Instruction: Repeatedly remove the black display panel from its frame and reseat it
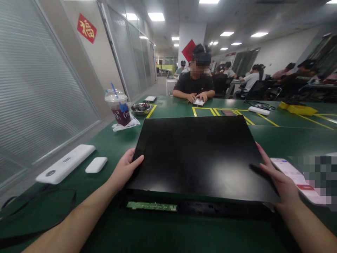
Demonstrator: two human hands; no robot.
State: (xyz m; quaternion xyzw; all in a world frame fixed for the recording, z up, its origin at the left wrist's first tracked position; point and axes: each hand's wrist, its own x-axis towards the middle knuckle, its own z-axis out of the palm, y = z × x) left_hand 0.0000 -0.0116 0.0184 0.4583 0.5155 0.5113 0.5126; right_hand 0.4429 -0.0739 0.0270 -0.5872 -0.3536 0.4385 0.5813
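Note:
A large flat black panel is held between my two hands, its far edge raised toward the middle of the green table. My left hand grips its left edge, with the thumb on the top face. On the right edge, my right hand has its thumb near the surface and its other fingers partly hidden at the side. Below the panel's near edge, a narrow green circuit board shows on a dark strip. What lies under the rest of the panel is hidden.
Left on the green table are a white power bank, a small white case, a drink cup and a metal bowl. A phone lies right. A person sits opposite.

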